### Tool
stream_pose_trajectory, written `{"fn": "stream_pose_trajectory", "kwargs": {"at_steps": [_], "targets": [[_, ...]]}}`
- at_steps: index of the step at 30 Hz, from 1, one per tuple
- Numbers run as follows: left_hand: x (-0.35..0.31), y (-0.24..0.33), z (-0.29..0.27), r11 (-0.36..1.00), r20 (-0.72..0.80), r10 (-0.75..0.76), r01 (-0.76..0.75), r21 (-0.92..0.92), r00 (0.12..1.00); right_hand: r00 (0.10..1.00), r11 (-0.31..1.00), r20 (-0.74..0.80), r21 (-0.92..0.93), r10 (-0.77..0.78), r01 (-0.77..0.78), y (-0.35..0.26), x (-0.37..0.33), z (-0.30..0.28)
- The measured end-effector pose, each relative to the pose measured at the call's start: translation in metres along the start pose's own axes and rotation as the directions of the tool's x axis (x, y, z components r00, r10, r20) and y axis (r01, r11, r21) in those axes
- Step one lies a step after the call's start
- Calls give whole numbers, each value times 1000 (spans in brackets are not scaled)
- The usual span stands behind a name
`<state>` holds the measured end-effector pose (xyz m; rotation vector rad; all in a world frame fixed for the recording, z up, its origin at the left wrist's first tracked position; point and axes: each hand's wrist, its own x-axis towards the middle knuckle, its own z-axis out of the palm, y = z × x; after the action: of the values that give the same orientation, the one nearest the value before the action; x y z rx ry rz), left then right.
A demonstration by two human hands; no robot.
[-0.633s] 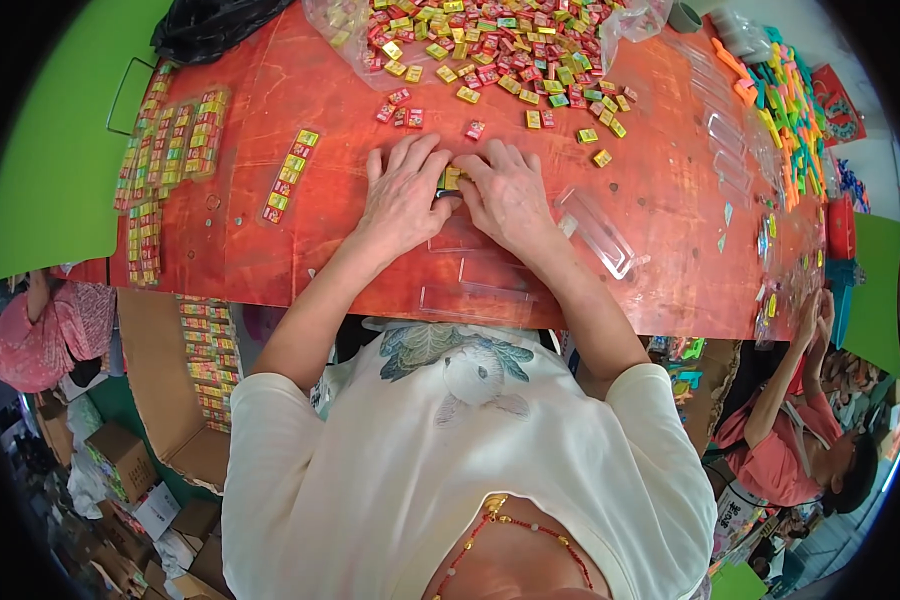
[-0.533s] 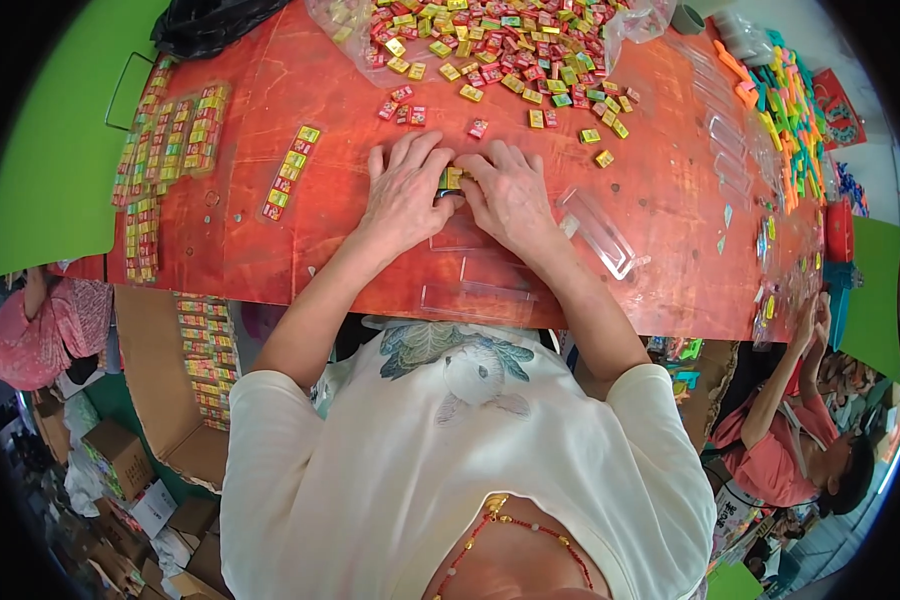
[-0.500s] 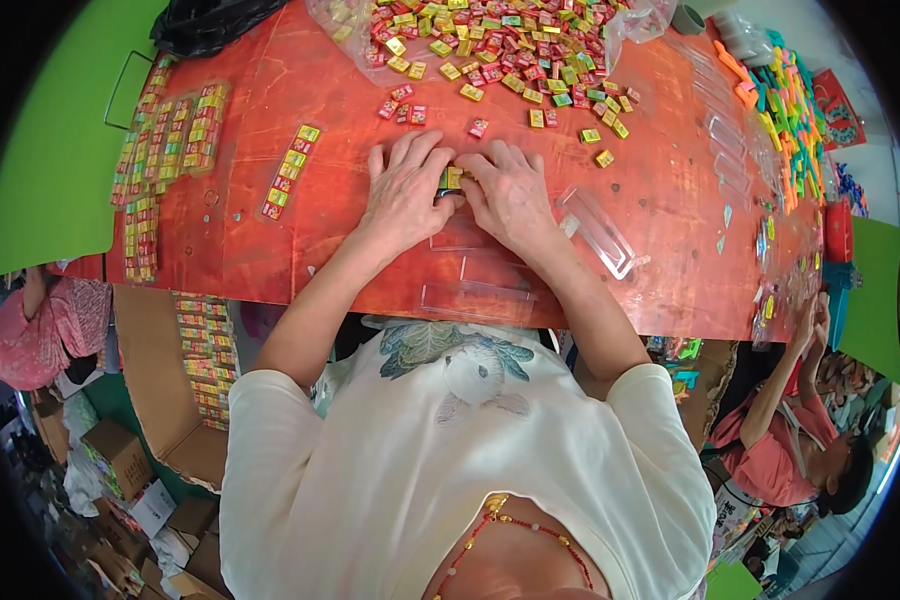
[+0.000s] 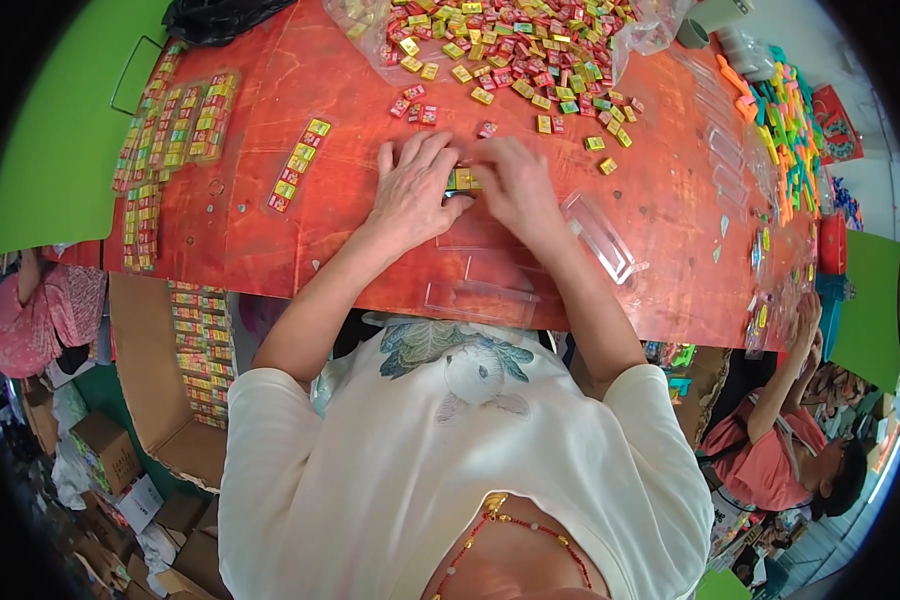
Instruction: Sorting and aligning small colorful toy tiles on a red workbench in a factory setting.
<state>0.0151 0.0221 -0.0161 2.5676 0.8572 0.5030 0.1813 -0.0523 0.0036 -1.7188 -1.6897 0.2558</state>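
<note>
Near the middle of the red table, a few small yellow boxes sit side by side between my hands. My left hand curves around their left end, thumb on the near side and fingers on the far side. Blurred by motion, my right hand is at their right end, its fingertips bent down and partly hidden. Just beyond my fingers lies a loose red box. Clear plastic trays rest at the table's near edge, and another clear tray is right of my right wrist.
A heap of small red and yellow boxes spills from a clear bag at the back. One filled strip lies to the left, with several filled trays beyond it. Colourful plastic pieces are piled at right, near a co-worker's hands.
My right hand has lifted slightly and shifted up from the row, uncovering more of the yellow boxes. My left hand stays in place at the row's left end.
</note>
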Motion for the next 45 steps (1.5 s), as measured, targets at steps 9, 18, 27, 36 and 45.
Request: {"fn": "stream_pose_trajectory", "kwargs": {"at_steps": [9,18,27,36,45], "targets": [[-11,-20,-19,967,-97,-40,63,248,994,990,977,-40,-163,133,-138,23,-35,-41],[2,-1,-10,969,-76,158,-140,206,984,997,977,8,-198,83,-80,17,-40,-38],[-52,-45,-59,904,-370,-69,216,370,926,994,979,-36,-174,104,-109,27,-46,-46],[-73,-110,-67,698,-332,-331,466,544,883,931,952,-203,5,302,-308,58,-74,-97],[-74,-103,-58,676,-451,-270,501,541,851,954,858,-155,-419,256,-298,42,-148,-98]]}}
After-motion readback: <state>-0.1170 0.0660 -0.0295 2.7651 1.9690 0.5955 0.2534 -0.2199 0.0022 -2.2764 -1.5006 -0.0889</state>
